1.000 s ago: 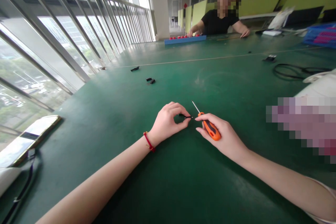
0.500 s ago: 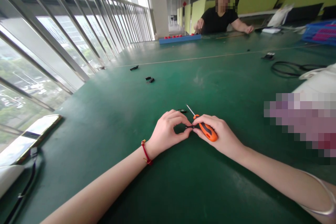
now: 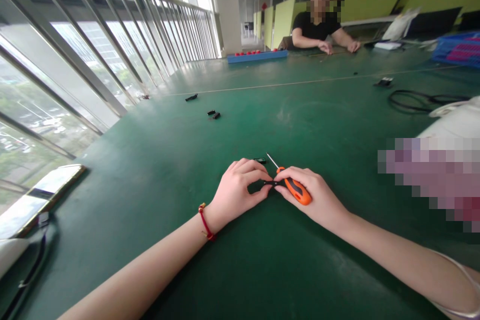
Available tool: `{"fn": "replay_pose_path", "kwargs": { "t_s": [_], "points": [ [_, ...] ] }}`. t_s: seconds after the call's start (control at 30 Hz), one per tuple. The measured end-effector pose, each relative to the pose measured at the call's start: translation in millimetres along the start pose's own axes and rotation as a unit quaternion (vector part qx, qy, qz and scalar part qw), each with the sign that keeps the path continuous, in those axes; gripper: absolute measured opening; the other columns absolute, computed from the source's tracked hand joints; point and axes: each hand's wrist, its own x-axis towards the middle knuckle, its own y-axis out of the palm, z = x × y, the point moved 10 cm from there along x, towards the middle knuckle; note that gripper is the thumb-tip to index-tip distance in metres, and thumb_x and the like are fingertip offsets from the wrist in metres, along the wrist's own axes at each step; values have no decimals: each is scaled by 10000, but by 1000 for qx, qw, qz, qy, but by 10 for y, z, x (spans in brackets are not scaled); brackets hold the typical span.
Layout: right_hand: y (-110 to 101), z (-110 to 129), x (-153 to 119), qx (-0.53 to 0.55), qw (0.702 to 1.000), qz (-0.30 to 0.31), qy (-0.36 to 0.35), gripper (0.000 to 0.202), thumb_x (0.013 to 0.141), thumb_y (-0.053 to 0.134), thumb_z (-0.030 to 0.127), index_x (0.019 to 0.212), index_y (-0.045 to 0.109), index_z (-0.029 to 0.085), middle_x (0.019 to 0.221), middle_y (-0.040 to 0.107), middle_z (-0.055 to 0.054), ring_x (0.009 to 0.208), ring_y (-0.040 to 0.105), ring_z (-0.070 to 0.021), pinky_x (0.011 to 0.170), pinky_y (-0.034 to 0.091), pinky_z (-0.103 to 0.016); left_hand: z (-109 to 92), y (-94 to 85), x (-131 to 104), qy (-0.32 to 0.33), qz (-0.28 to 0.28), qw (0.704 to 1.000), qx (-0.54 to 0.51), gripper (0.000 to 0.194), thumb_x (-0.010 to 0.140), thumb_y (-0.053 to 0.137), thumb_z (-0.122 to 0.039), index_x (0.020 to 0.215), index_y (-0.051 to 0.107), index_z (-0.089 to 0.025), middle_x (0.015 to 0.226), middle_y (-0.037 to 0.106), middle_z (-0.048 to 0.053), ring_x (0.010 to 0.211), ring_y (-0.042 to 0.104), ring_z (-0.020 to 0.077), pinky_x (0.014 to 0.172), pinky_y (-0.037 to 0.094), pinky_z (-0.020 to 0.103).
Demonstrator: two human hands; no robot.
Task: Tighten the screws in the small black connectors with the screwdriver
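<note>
Between the fingertips of both hands is a small dark part [image 3: 270, 183], too small to name exactly. My left hand [image 3: 242, 185] is closed in a pinch on its left end. My right hand [image 3: 313, 187] pinches the other end and also keeps an orange and black screwdriver [image 3: 298, 191] tucked against the palm, its thin metal shaft pointing away to the upper left. Just beyond the left fingers lies a small dark green piece [image 3: 260, 160] on the table, partly hidden by the hand.
On the green table [image 3: 157, 160] lie small black parts [image 3: 214, 115], a black clip-like piece [image 3: 191, 97] and a black cable [image 3: 410, 101]. A phone [image 3: 48, 195] rests at the left by the railing [image 3: 123, 25]. Across the table sits a person [image 3: 317, 30] near a blue strip [image 3: 258, 56].
Both my hands keep their pinch, the fingertips slightly farther apart with more of the dark part showing. The person opposite has lowered one hand toward the other at the table.
</note>
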Motion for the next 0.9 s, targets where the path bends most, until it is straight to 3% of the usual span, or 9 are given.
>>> {"fn": "replay_pose_path", "kwargs": {
  "t_s": [0.17,0.4,0.53,0.67,0.8,0.9],
  "points": [
    [-39,-20,-4,10,1000,-17,17,113,820,546,217,923,592,217,931,661,-25,776,597,-160,739,464,-292,230,-96,16,-82,-49,995,4,88,792,602,-259,812,684,-233,1069,644,28,1000,546,209,912,422,385],
    [-7,-23,1,0,1000,0,24,113,815,542,203,915,594,218,913,659,-17,756,587,-158,723,463,-291,439,57,110,-124,-6,992,-11,103,778,616,-271,806,701,-220,1075,660,27,1004,553,225,916,445,402],
    [-1,-14,-5,0,1000,6,18,119,815,535,206,917,595,213,923,661,-29,760,590,-164,729,470,-308,470,-64,57,-135,-22,990,37,107,782,597,-256,788,692,-208,973,681,31,919,570,214,853,472,379],
    [11,-20,-13,8,1000,14,21,117,817,535,205,915,599,214,904,658,-29,759,593,-163,718,479,-305,707,-453,-274,-177,-46,980,82,115,779,597,-294,779,684,-218,977,683,25,924,580,218,864,466,378],
    [21,-26,-12,15,999,19,26,115,828,526,216,917,599,213,908,659,-30,769,592,-166,732,478,-315,1181,-1182,-917,-284,-110,942,142,182,785,584,-369,812,670,-211,982,679,19,945,590,229,900,438,379],
    [28,-43,-10,22,999,20,31,117,828,528,225,921,597,211,927,659,-33,778,592,-168,742,478,-323,1522,-1728,-1459,-395,-142,885,201,254,774,565,-462,853,670,-244,972,671,-36,906,596,220,807,453,327]
  ]
}}
